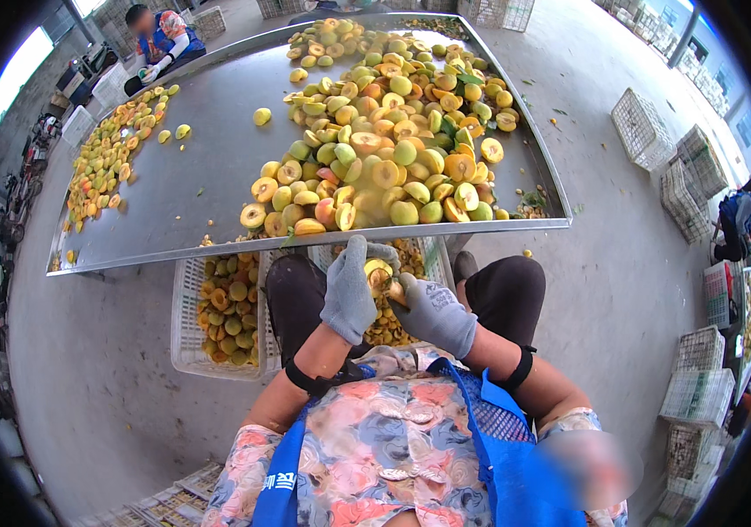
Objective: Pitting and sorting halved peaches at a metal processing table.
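Note:
My left hand (349, 292), in a grey work glove, is closed round a cut yellow stone fruit (379, 276), which looks like an apricot or small peach. Against that fruit, my gloved right hand (436, 314) is closed on a small tool (398, 293) with a light brown handle. Its tip is hidden, so I cannot tell its kind. Both hands are just below the near rim of a metal table (217, 198), above my lap. On the table lies a big heap of halved and whole stone fruit (384, 149).
Under the table's near edge stands a white plastic crate (184, 321) of fruit halves; a second crate (434, 262), between my knees, holds smaller pieces. Across the table at the far left sits another person (167, 46) by a smaller fruit pile (116, 158). Crates (643, 130) stand along the right.

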Available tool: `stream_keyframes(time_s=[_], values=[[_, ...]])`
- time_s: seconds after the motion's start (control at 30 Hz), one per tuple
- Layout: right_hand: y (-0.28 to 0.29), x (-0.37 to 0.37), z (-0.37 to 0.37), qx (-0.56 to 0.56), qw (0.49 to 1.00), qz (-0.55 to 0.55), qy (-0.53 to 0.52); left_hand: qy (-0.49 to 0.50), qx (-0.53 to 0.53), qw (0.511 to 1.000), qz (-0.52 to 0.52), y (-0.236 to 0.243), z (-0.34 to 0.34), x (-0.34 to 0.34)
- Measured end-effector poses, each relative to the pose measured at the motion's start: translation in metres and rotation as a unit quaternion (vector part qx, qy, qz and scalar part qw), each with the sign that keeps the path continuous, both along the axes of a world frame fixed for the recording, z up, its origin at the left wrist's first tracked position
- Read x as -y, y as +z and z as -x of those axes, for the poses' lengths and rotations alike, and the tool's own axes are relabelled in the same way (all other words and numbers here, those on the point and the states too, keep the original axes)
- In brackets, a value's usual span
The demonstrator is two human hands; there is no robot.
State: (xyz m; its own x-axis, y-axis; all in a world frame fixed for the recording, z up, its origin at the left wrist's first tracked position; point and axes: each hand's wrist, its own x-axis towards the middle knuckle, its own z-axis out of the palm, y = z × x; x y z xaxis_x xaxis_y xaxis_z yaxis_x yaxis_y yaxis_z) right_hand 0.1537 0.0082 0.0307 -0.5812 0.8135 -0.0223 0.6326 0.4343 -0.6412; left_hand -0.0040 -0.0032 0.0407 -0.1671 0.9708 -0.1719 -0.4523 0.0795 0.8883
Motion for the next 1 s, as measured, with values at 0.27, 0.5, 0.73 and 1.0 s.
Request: stream_keyframes(time_s=[0.27,0.5,0.73,1.0], values=[[-0.015,0.008,-0.003,-0.014,0.999,0.050,0.001,0.032,-0.025,0.997,0.062,-0.006,-0.013,-0.001],[0.000,0.002,-0.008,-0.129,0.907,0.399,0.024,-0.029,-0.024,0.997,0.069,0.002,-0.008,-0.004],[0.005,-0.006,-0.001,-0.134,0.935,0.327,0.015,-0.014,0.062,0.998,-0.012,0.003,-0.010,-0.015],[0.015,-0.006,-0.003,-0.126,0.881,0.455,0.030,-0.016,0.058,0.998,-0.012,-0.016,-0.008,-0.020]])
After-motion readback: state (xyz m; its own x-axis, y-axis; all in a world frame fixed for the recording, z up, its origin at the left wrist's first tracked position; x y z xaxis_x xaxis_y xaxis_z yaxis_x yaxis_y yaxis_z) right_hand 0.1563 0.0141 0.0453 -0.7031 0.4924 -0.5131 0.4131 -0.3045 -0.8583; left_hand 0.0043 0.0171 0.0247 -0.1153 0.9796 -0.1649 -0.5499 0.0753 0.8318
